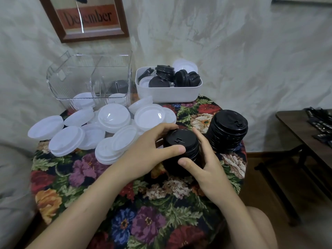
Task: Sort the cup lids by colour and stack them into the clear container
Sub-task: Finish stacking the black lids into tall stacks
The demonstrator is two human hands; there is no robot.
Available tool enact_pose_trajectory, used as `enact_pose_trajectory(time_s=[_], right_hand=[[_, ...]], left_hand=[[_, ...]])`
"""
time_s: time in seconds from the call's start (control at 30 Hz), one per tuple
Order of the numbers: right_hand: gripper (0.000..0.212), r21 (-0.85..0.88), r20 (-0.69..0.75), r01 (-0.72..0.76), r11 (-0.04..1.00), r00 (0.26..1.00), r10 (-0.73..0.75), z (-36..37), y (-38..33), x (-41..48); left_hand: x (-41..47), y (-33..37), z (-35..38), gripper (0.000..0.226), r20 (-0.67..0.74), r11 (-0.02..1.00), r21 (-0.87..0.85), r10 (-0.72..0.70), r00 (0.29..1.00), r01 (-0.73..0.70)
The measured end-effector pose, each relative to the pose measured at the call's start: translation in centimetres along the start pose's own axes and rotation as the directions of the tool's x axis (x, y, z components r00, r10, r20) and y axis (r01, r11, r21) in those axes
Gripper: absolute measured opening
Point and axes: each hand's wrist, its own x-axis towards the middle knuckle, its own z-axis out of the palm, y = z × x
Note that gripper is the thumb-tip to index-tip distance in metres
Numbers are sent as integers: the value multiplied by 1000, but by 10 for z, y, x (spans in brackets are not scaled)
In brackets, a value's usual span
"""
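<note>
A short stack of black lids [181,143] stands on the floral table near its middle. My left hand [150,150] grips that stack from the left, thumb across its front. My right hand [206,162] holds it from the right, thumb low on the front. A taller stack of black lids [227,131] stands just to the right. Several white lids [115,117] lie scattered on the left half of the table. The clear container [89,78] stands at the back left, with a few white and dark lids showing through its walls.
A white bin [168,94] holding mixed black and white lids sits at the back, right of the clear container. The round table [125,203] has a flowered cloth. A dark wooden side table [305,130] is at the right. A framed picture [86,17] leans on the wall.
</note>
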Motion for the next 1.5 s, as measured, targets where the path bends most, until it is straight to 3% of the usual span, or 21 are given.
enact_pose_trajectory(time_s=[0.23,0.5,0.9,1.1,1.5], right_hand=[[80,17,7,18,1000,1000,-18,0,-2,-1],[51,87,-21,35,996,999,-34,2,-4,0],[61,27,48,23,999,999,-24,-10,-9,9],[61,12,76,28,1000,997,-28,-11,-5,9],[73,-54,196,8,998,981,3,-19,-25,26]], left_hand=[[-1,-4,1,64,6,1000,10,0,1000,0],[-14,-8,9,64,11,999,14,34,999,-34],[-14,-5,7,72,41,996,69,58,997,-61],[-14,-11,9,89,40,989,133,57,998,-62],[-13,-13,9,81,24,991,111,67,997,-69]])
